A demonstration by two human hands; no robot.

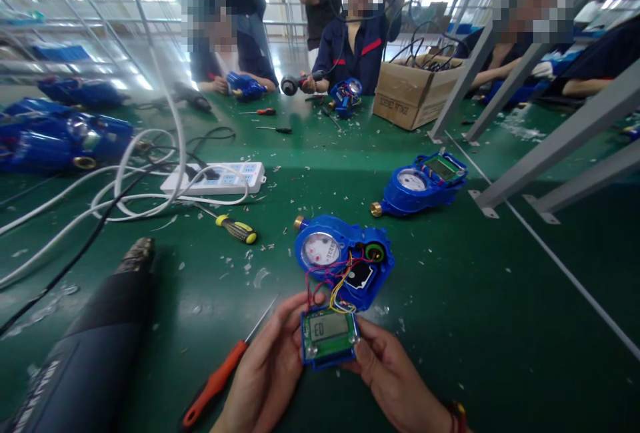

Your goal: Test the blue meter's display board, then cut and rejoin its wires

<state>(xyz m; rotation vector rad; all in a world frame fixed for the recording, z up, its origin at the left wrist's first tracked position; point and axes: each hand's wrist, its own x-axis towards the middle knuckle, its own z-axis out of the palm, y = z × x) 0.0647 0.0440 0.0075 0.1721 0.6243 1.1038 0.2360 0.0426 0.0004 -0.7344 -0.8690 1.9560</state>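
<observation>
Between my two hands is a display module (329, 336), a green circuit board with a small LCD in a blue frame. My left hand (275, 359) cups its left side, fingers behind the edge. On the other side, the thumb and fingers of my right hand (387, 369) pinch the right edge. Red, yellow and white wires (340, 286) run from the module into an open blue water meter (320, 226) just beyond it. That meter has a round dial, a brass fitting and a green-topped cylindrical part in its open housing. An orange-handled screwdriver (220, 376) lies beside my left hand.
A heat gun (95, 346) lies at left, near a yellow-black screwdriver (237, 229) and a white power strip (215, 178) with looping cables. Another blue meter (415, 183) sits by grey metal legs (530, 133). Co-workers and a cardboard box (410, 93) are across the table.
</observation>
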